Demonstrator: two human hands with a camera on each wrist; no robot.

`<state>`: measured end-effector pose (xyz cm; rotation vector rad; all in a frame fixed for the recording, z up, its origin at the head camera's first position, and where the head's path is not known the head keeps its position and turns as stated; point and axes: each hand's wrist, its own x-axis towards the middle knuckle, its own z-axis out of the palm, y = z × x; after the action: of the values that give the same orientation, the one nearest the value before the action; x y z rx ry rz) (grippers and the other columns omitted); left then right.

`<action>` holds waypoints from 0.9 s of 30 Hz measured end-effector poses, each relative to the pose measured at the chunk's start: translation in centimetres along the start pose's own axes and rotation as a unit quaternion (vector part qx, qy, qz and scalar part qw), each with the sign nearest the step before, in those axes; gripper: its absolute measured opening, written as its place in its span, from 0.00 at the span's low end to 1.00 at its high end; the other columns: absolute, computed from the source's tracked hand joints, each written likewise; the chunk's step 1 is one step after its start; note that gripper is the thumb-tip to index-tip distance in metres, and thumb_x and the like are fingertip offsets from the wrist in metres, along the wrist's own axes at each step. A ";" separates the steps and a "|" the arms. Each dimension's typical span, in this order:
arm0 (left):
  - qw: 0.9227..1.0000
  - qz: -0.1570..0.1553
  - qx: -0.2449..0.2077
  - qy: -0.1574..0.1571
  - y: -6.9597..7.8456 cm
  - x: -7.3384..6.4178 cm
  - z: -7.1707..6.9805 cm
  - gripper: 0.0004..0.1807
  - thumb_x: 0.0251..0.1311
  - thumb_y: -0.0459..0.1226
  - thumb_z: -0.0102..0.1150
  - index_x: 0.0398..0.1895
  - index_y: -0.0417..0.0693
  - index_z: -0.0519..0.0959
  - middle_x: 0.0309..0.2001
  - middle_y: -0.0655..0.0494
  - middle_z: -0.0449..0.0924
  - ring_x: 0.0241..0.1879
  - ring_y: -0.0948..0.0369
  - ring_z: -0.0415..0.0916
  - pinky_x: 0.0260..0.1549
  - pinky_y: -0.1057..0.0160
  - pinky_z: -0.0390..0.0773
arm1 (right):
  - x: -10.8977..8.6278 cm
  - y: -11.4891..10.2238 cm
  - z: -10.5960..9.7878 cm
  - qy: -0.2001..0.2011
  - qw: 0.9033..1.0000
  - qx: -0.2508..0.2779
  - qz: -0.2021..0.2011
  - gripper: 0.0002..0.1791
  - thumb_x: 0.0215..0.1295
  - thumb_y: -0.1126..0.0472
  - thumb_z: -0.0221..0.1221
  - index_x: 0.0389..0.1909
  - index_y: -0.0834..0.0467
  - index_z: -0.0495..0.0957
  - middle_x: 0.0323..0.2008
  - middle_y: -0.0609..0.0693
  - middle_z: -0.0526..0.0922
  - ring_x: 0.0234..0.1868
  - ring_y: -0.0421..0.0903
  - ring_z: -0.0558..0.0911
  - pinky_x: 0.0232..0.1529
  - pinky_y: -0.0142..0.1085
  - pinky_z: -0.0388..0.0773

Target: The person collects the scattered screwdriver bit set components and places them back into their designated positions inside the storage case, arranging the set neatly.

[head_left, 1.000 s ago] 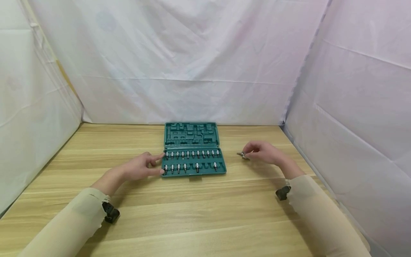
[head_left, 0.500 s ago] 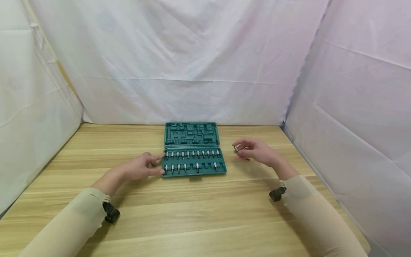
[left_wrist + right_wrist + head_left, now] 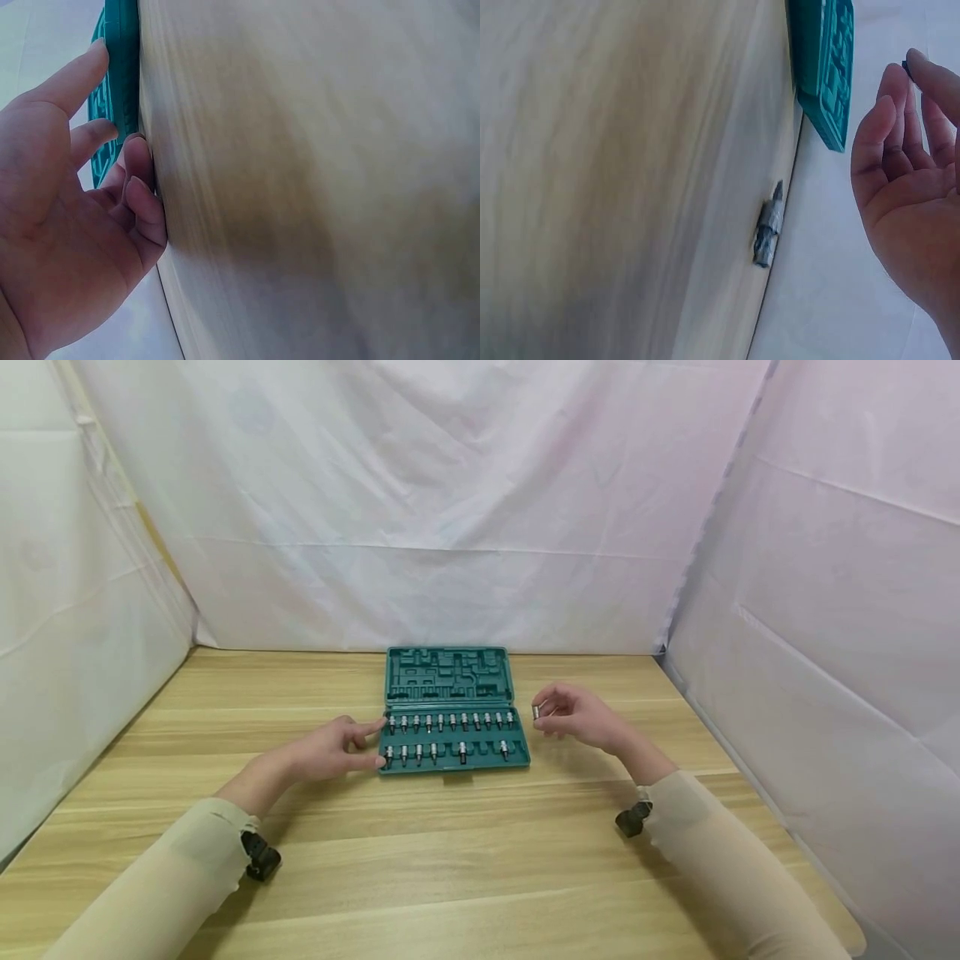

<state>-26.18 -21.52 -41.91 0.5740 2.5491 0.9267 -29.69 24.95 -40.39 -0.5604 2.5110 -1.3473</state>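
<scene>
Bracing the case [image 3: 450,703] with my left hand [image 3: 327,751], thumb and finger touching its left edge, presumably against sliding on the counter [image 3: 450,860]; my right hand [image 3: 581,720] pinches a bit [image 3: 536,712] near the case's right side (fingertips only, probably since it's tiny).

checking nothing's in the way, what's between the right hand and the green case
In the head view, only the small metal piece pinched by the right hand, then a narrow stretch of bare wooden tabletop before the green case.

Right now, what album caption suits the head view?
Left hand touches an open green bit case; right hand pinches a metal piece.
</scene>
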 end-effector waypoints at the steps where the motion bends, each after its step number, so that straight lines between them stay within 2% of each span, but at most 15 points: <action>1: 1.000 0.000 -0.001 -0.001 0.0 0.0 0.0 0.47 0.75 0.53 0.68 0.89 0.52 0.58 0.52 0.44 0.70 0.46 0.53 0.69 0.44 0.55 0.73 | 0.1 0.0 0.2 0.000 1.000 -0.001 0.000 0.22 0.76 0.58 0.70 0.64 0.62 0.78 0.47 0.54 0.88 0.42 0.53 0.87 0.44 0.49 0.86; 6: 1.000 0.003 -0.004 -0.001 0.0 0.1 0.0 0.47 0.75 0.53 0.68 0.89 0.51 0.58 0.50 0.45 0.69 0.46 0.53 0.68 0.43 0.55 0.73 | 0.7 -0.2 1.2 -0.005 1.000 -0.002 -0.001 0.23 0.75 0.58 0.71 0.64 0.63 0.79 0.48 0.56 0.87 0.44 0.52 0.87 0.46 0.44 0.86; 10: 1.000 0.005 -0.002 0.001 0.0 0.1 0.0 0.46 0.75 0.53 0.68 0.89 0.51 0.58 0.49 0.45 0.69 0.45 0.53 0.67 0.43 0.55 0.73 | 1.1 -0.6 2.1 -0.013 1.000 -0.001 0.001 0.21 0.76 0.58 0.70 0.65 0.59 0.80 0.52 0.56 0.88 0.48 0.50 0.88 0.47 0.44 0.86; 15: 1.000 0.005 0.000 0.003 -0.1 0.2 0.0 0.46 0.75 0.53 0.69 0.88 0.51 0.59 0.48 0.45 0.69 0.45 0.53 0.66 0.42 0.55 0.72 | 1.6 -1.0 3.1 -0.023 1.000 0.001 0.005 0.17 0.79 0.58 0.67 0.64 0.56 0.80 0.54 0.55 0.90 0.48 0.50 0.88 0.46 0.44 0.84; 21: 1.000 0.003 -0.001 0.001 -0.1 0.1 0.1 0.46 0.75 0.53 0.68 0.89 0.51 0.58 0.49 0.45 0.69 0.45 0.53 0.67 0.43 0.55 0.73 | 2.1 -1.9 4.1 -0.033 0.999 0.014 -0.001 0.15 0.79 0.61 0.66 0.62 0.56 0.81 0.54 0.55 0.91 0.46 0.50 0.88 0.48 0.45 0.85; 27: 1.000 0.002 -0.008 -0.001 -0.1 0.1 0.0 0.47 0.75 0.53 0.68 0.89 0.51 0.58 0.50 0.45 0.69 0.45 0.53 0.67 0.43 0.55 0.74 | 2.9 -3.2 5.1 -0.044 0.999 0.003 -0.011 0.15 0.77 0.58 0.69 0.60 0.55 0.83 0.50 0.51 0.92 0.50 0.48 0.89 0.53 0.43 0.86</action>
<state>-26.24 -21.54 -42.02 0.5755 2.5374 0.9459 -29.65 18.26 -40.63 -0.6346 2.4379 -1.3078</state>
